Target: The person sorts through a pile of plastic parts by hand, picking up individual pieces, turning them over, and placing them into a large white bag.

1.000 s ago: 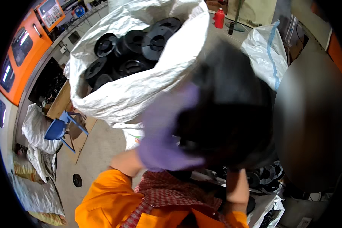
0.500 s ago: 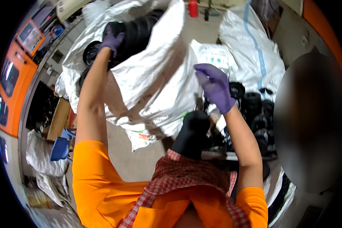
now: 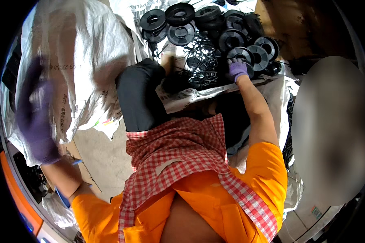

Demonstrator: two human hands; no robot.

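Right hand (image 3: 237,69) (purple glove) is down on the heap of black round plastic spools (image 3: 227,38), resting on one flat disc at the near edge of the pile. Fingers there are curled over the disc's rim, close together, not a wide spread. Whether they've actually pinched it or just lie on top, we cannot tell from this angle.

Left hand (image 3: 36,117) is up against the big white woven sack (image 3: 81,69) on our left. It's motion-blurred (glove is a purple smear), so we can't say if the fingers are spread or gripping the fabric; looks like flat contact with the sack wall, probably.

Spools sit on white sheeting (image 3: 182,97) in front of us, some stacked, some tilted, with a tangle of black wire-like mesh (image 3: 200,56) in the middle of them.

To do this well, in our judgement: take discs by the rim from the loose edge of the heap, not from the tangle, where they'd snag. Keep the sack steady with the left so its wall doesn't slump.
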